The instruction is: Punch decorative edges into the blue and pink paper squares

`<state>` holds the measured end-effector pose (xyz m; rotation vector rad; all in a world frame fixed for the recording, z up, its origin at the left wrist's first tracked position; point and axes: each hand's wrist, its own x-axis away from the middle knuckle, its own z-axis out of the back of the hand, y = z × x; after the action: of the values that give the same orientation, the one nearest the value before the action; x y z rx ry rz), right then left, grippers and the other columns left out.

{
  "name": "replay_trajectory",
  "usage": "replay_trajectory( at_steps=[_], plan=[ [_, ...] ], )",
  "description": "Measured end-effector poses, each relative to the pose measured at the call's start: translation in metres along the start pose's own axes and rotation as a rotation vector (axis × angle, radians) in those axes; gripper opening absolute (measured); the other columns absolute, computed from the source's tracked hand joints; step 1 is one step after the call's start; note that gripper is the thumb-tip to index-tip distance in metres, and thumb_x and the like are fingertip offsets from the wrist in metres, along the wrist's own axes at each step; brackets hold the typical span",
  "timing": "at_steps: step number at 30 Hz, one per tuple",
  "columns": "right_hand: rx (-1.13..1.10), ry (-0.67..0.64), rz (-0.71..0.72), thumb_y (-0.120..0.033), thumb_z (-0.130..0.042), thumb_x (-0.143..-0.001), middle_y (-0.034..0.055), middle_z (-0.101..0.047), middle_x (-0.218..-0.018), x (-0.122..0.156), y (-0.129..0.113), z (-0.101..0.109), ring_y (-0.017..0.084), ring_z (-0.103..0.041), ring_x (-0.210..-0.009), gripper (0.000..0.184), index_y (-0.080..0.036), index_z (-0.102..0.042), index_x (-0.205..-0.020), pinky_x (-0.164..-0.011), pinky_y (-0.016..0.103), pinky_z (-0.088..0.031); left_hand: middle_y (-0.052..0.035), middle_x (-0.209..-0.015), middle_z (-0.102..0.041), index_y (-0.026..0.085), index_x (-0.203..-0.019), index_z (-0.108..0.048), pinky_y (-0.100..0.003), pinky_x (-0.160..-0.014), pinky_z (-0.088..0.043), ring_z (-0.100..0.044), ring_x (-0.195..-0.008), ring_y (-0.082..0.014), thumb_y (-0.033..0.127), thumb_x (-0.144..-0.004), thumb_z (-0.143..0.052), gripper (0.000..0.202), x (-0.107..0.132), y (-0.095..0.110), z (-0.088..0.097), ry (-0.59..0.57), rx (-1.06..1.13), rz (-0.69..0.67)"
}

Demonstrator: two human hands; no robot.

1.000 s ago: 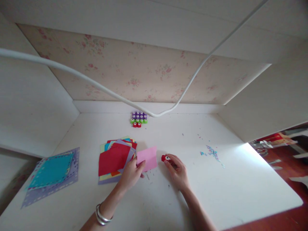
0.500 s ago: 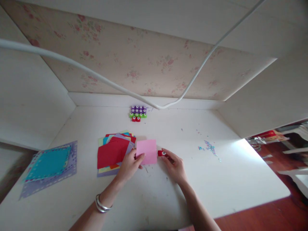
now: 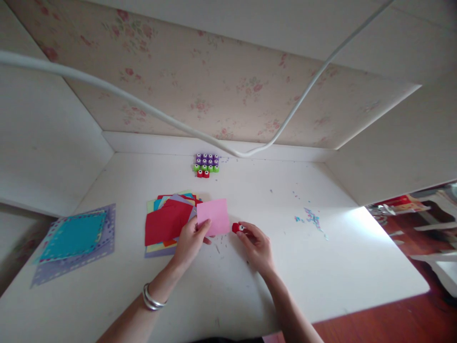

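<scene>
My left hand (image 3: 189,240) pinches the near left corner of a pink paper sheet (image 3: 214,216), which is lifted slightly off the white desk (image 3: 250,286). Just right of the sheet, my right hand (image 3: 256,245) grips a small red paper punch (image 3: 236,227) resting on the desk. The punch sits close to the pink sheet's right edge. Left of my left hand lies a stack of coloured papers (image 3: 167,223) with a red sheet on top.
A cluster of small purple, green and red punches (image 3: 206,165) stands at the back of the desk. Punched blue and purple sheets (image 3: 74,240) lie at the left. Paper scraps (image 3: 310,219) are scattered at the right. A white cable (image 3: 160,119) hangs across the view.
The pink sheet has risen and tilted in my left hand. My right hand has slid the red punch leftward, closer to the sheet's edge.
</scene>
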<state>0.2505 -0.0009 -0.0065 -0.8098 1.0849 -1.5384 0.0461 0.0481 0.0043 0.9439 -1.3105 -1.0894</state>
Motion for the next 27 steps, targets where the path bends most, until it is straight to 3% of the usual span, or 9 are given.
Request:
replay_trajectory(
  at_steps=[5,10,21,27],
  plan=[
    [-0.110,-0.010,-0.098,-0.039,-0.068,-0.082,0.0069,-0.074,-0.089,0.011,-0.009,-0.011,0.021,-0.070,-0.079,0.029,-0.022,-0.068,-0.105,-0.071,0.032,-0.056,-0.0055,-0.087,-0.069,0.014,-0.105,-0.064,-0.022,-0.045,-0.055,-0.064,-0.062,-0.0142,0.048,-0.073,-0.071,0.047,0.006,0.005,-0.002,0.142,0.169,0.031],
    [-0.194,-0.015,-0.104,-0.037,-0.067,-0.083,0.0077,-0.074,-0.097,0.014,-0.020,-0.019,0.021,-0.071,-0.083,0.028,-0.023,-0.066,-0.107,-0.072,0.032,-0.057,-0.0086,-0.102,-0.067,0.014,-0.115,-0.062,-0.028,-0.052,-0.061,-0.065,-0.078,-0.0188,0.046,-0.075,-0.072,0.052,0.014,0.008,-0.008,0.107,0.273,0.045],
    [-0.227,0.044,-0.101,-0.037,-0.067,-0.083,0.0074,-0.073,-0.103,0.010,-0.029,-0.024,0.022,-0.071,-0.085,0.029,-0.022,-0.065,-0.107,-0.072,0.034,-0.059,-0.0074,-0.101,-0.061,0.016,-0.110,-0.063,-0.029,-0.052,-0.062,-0.063,-0.091,-0.0241,0.049,-0.076,-0.069,0.047,0.026,0.007,-0.016,0.060,0.256,0.026],
    [-0.204,0.067,-0.099,-0.038,-0.067,-0.082,0.0075,-0.072,-0.106,0.009,-0.029,-0.025,0.021,-0.071,-0.081,0.029,-0.022,-0.065,-0.106,-0.071,0.033,-0.060,-0.0020,-0.093,-0.054,0.017,-0.098,-0.060,-0.031,-0.055,-0.064,-0.059,-0.082,-0.0175,0.047,-0.080,-0.066,0.035,0.028,0.009,-0.015,0.096,0.268,0.014]
  ],
)
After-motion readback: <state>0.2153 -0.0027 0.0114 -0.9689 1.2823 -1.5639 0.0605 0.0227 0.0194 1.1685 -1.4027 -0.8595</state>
